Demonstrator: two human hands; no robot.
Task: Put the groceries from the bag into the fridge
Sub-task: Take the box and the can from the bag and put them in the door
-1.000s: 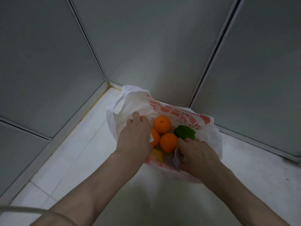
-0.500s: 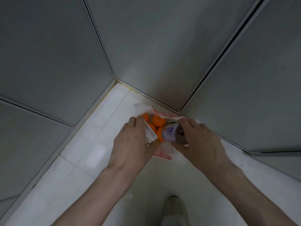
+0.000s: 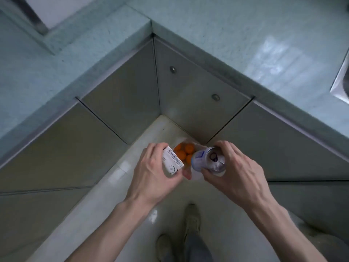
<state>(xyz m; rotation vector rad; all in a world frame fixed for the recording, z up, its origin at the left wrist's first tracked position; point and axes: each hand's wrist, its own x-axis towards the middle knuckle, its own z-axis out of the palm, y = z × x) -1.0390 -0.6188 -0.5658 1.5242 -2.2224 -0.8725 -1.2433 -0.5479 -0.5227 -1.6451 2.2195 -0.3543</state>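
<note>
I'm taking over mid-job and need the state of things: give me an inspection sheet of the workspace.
Surface: pale floor in a cabinet corner.
Job's things: white carton in left hand; drink can in right hand; oranges remain in the bag on the floor below, mostly hidden by the hands.
Clutter: nothing seen.
Hands: both gripping, raised above the bag.
Cables: nothing seen.
Surroundings: grey cabinet doors, blue-green countertop, the person's shoes; fridge not in view.
</note>
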